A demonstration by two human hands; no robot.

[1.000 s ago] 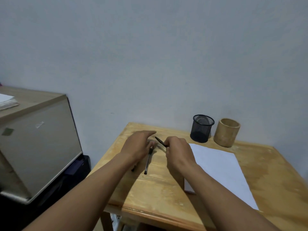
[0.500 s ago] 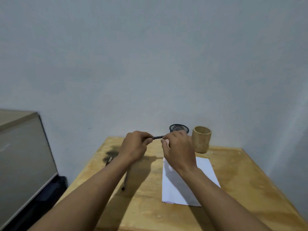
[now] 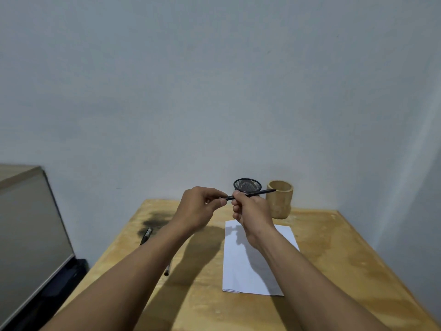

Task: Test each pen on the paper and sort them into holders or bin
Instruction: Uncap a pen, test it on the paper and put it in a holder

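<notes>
Both hands hold one black pen [image 3: 259,193] level in the air above the wooden table [image 3: 334,254]. My right hand [image 3: 250,209] grips its barrel, and the pen's far end sticks out to the right. My left hand [image 3: 198,209] pinches the pen's left end, perhaps its cap. Below lies a white sheet of paper [image 3: 241,266]. Behind the hands stand a black mesh holder [image 3: 247,185] and a bamboo holder [image 3: 279,199]. Two more pens lie on the table to the left: one [image 3: 146,236] beside a dark stain, the other [image 3: 168,269] partly hidden under my left forearm.
A grey-fronted cabinet [image 3: 28,225] stands to the left of the table, with a dark object [image 3: 69,271] low in the gap between them. A plain wall rises right behind the table. No bin is in view.
The pen has been lifted a little higher between both hands. More of it now shows to the right of my right hand. The view has shifted slightly.
</notes>
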